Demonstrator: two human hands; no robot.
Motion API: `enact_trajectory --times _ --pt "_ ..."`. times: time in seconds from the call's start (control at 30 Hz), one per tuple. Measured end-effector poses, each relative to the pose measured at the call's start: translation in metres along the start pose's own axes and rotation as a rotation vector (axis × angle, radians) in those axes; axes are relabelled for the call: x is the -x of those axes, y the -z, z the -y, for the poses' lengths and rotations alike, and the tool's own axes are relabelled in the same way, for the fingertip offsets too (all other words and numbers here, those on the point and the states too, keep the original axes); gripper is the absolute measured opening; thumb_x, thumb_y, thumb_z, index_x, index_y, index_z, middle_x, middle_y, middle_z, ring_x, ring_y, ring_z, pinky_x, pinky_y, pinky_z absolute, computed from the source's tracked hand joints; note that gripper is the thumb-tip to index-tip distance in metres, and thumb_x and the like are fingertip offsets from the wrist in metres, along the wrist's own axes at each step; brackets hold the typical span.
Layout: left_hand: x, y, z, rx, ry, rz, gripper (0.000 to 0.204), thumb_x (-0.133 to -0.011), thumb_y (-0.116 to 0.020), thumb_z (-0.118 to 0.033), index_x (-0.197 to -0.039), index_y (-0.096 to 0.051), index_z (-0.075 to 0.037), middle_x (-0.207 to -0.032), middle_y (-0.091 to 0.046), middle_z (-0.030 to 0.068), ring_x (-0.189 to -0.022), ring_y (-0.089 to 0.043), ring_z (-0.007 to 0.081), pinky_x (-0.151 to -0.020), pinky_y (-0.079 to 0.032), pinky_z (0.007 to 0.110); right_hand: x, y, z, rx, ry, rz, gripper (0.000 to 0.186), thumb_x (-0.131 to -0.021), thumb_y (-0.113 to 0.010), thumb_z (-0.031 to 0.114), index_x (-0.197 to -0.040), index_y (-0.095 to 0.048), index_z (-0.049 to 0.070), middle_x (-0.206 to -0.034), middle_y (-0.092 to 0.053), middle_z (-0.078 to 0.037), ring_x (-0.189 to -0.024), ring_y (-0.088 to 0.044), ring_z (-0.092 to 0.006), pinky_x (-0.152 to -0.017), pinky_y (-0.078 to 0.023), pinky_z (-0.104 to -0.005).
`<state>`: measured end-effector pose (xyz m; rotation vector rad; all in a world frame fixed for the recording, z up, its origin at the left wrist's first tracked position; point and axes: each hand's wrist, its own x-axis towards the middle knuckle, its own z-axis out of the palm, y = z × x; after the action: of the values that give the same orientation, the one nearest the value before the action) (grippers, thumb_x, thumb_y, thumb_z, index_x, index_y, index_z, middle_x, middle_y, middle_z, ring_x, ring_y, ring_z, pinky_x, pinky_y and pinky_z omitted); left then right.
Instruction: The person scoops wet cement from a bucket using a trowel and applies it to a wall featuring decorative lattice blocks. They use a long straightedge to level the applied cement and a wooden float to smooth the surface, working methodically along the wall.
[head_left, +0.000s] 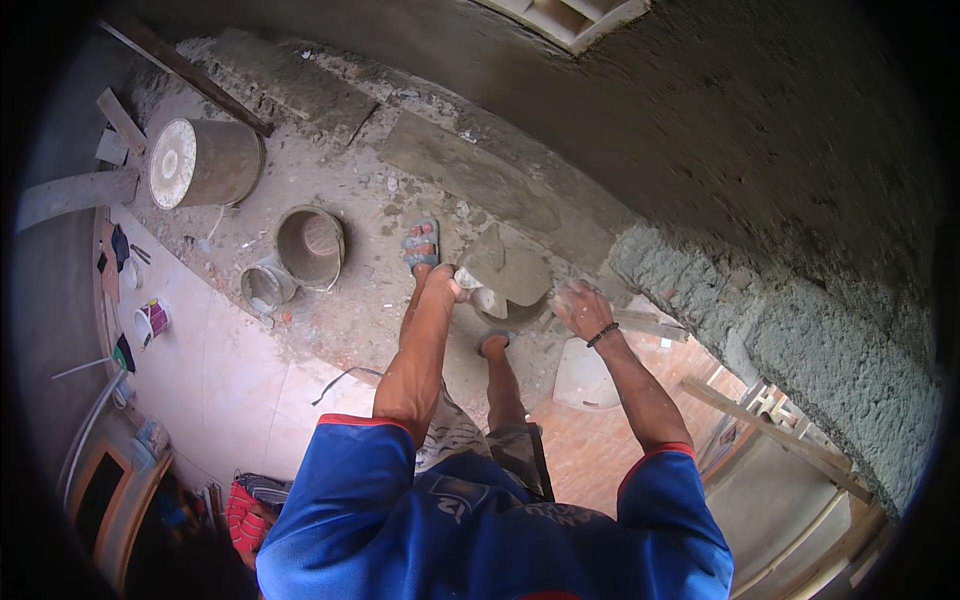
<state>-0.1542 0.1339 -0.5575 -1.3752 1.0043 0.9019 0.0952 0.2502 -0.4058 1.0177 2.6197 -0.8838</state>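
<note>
My left hand [458, 284] is closed at the edge of a grey, mortar-smeared flat piece [500, 266] with a pointed top; its exact kind I cannot make out. Something whitish [488, 301] shows just beside the fingers. Below the flat piece curves the wall of a round grey container [520, 316], mostly covered from above. To the right of it is my right hand [580, 308], dusty with grey and wearing a dark bead bracelet [603, 334] at the wrist. Its fingers are blurred near the container's rim, and I cannot tell whether they touch it.
Left of my feet stand a bucket [311, 247] and a smaller pail [267, 287]. Farther left, a large drum [208, 163] lies tilted. Boards [470, 170] lie along the plastered wall [760, 110]. A rough concrete ledge [760, 330] runs at the right, beside a pale container [586, 375].
</note>
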Motion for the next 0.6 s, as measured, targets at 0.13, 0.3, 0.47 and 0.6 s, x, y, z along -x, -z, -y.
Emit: enact_trajectory --times 0.13,0.3,0.47,0.6 --pt "-0.037 0.017 -0.019 -0.106 -0.03 0.049 0.031 -0.086 -0.046 -0.003 -0.118 -0.046 -0.001 -0.109 -0.06 0.0181 -0.089 -0.063 0.0371 -0.072 -0.051 0.056 -0.006 0.013 0.004 0.001 0.04 0.035 0.032 -0.076 -0.064 0.028 -0.104 -0.064 0.012 -0.091 -0.058 -0.014 -0.084 -0.06 -0.0349 -0.072 -0.051 -0.0434" --pt "-0.082 0.033 -0.029 -0.222 -0.309 -0.01 0.057 -0.075 -0.056 0.014 -0.125 -0.033 -0.002 -0.107 -0.056 0.0193 -0.079 -0.063 0.038 -0.057 -0.051 0.054 0.0 0.019 -0.003 0.067 -0.014 0.019 0.034 -0.077 -0.064 0.028 -0.104 -0.064 0.009 -0.092 -0.059 -0.016 -0.087 -0.06 -0.0354 -0.073 -0.051 -0.0435" --pt "-0.042 0.026 -0.012 -0.411 -0.545 0.082 0.047 -0.077 -0.059 0.009 -0.117 -0.039 -0.005 -0.094 -0.055 0.0157 -0.067 -0.06 0.0258 -0.052 -0.052 0.04 0.016 0.022 -0.037 0.029 -0.119 0.003 0.039 -0.078 -0.064 0.031 -0.108 -0.063 0.006 -0.105 -0.06 -0.023 -0.098 -0.058 -0.0371 -0.079 -0.049 -0.0449" --pt "0.025 0.015 -0.002 -0.468 -0.286 0.258 0.02 -0.082 -0.059 -0.001 -0.099 -0.05 -0.009 -0.072 -0.055 0.0062 -0.052 -0.053 0.0143 -0.047 -0.048 0.03 0.041 0.023 -0.043 0.015 -0.13 0.027 0.044 -0.078 -0.065 0.035 -0.108 -0.063 0.004 -0.108 -0.06 -0.025 -0.099 -0.059 -0.0385 -0.084 -0.048 -0.0435"
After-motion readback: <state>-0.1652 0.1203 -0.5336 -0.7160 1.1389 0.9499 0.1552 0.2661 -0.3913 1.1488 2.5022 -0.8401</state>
